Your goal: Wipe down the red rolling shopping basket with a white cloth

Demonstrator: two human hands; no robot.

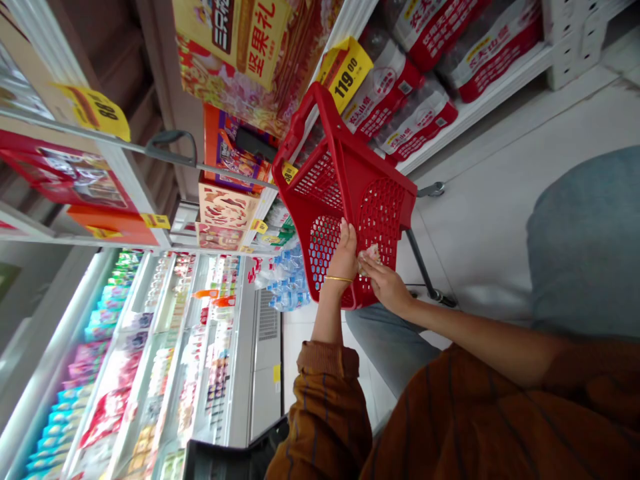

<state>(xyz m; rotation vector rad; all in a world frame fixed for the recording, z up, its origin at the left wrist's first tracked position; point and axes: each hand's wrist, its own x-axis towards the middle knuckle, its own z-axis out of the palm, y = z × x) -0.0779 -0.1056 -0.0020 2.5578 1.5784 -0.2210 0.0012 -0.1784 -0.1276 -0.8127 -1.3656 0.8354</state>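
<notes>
A red plastic shopping basket (350, 180) with perforated walls hangs in front of me, turned on its side. My left hand (343, 257), with a gold bangle at the wrist, grips the basket's lower rim, fingers curled round it. Beside it my right hand (385, 283) pinches a small pale cloth or tissue (370, 253) against the basket's mesh wall. Both forearms come out of brown striped sleeves.
The whole view is rolled sideways. Shelves carry gift boxes (235, 40), a yellow price tag (347, 73) and packs of bottled water (415, 113). A lit chilled display (150, 360) runs at the lower left. A metal trolley bar (425, 267) and white floor tiles (500, 180) lie to the right.
</notes>
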